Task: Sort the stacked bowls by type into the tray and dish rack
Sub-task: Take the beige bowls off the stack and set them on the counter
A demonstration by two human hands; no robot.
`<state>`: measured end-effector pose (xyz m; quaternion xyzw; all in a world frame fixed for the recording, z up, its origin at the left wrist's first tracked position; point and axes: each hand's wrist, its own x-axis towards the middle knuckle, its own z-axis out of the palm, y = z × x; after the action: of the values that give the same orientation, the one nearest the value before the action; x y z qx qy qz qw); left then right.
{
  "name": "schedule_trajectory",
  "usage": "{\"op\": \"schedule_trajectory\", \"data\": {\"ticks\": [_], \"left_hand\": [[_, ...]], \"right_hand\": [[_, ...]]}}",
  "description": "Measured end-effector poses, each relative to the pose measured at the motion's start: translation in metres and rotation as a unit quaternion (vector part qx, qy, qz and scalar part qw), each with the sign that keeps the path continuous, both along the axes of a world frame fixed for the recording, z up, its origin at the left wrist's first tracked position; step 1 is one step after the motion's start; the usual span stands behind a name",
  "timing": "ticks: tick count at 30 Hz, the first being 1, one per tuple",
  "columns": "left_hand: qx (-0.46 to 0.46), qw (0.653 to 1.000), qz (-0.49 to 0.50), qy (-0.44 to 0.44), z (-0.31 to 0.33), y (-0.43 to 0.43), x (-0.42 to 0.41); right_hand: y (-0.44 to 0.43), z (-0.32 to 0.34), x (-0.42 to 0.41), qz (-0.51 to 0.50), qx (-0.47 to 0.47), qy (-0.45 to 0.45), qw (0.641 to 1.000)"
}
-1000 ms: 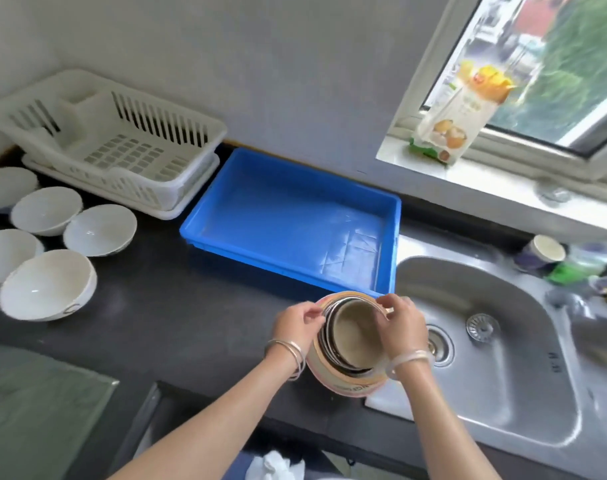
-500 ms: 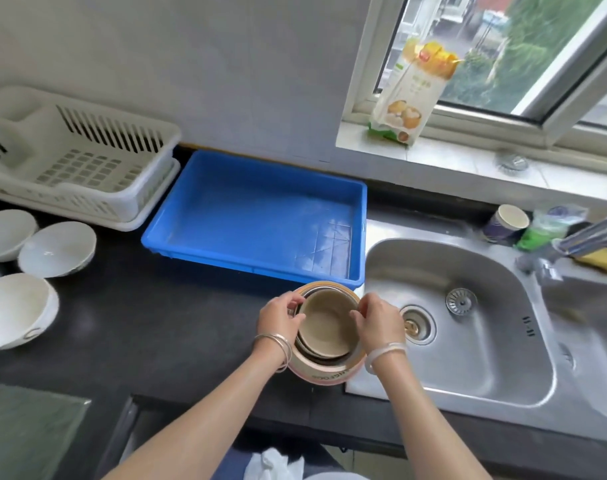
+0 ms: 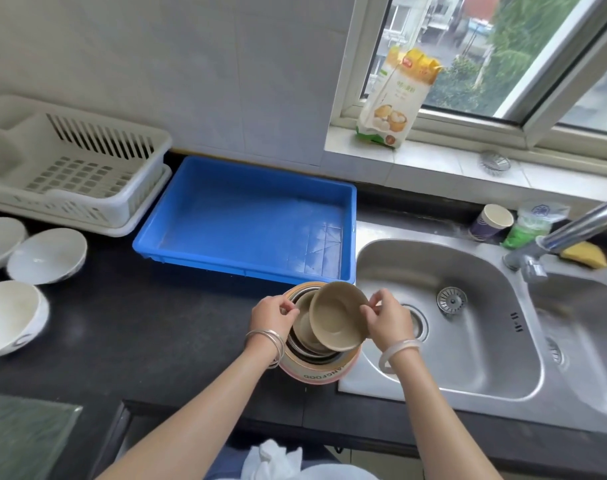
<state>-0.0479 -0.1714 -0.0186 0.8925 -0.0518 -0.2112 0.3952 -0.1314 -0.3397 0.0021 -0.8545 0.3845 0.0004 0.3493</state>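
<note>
Stacked bowls sit at the front of the dark counter, just before the blue tray and beside the sink: a pink outer bowl with metal and tan ones nested inside. My left hand grips the stack's left rim with curled fingers. My right hand pinches the right edge of the top tan bowl, which is tilted above the others. Left of the tray stands the white dish rack, with nothing in it. Several white bowls lie on the counter at far left.
</note>
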Motion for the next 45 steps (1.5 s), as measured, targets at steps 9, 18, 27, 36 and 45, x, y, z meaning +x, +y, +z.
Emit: {"op": "schedule_trajectory", "data": {"ticks": [9,18,27,36,45], "left_hand": [[-0.02,0.999,0.027,-0.005,0.012,0.0,0.005],[-0.074,0.991,0.107,0.026,0.031,0.035,0.025],[-0.122,0.954,0.27,0.045,0.024,0.129,0.043],[-0.113,0.888,0.442,0.055,-0.007,0.23,0.045],[-0.133,0.809,0.567,0.082,-0.039,0.294,0.052]], "right_hand": [[-0.007,0.011,-0.007,-0.022,0.033,-0.058,0.998],[0.004,0.034,0.015,0.004,0.08,-0.122,0.989],[0.062,0.027,0.08,0.112,0.085,-0.096,0.985],[0.158,-0.013,0.157,0.167,0.204,-0.054,0.963],[0.249,-0.046,0.222,0.237,0.173,0.023,0.956]]}}
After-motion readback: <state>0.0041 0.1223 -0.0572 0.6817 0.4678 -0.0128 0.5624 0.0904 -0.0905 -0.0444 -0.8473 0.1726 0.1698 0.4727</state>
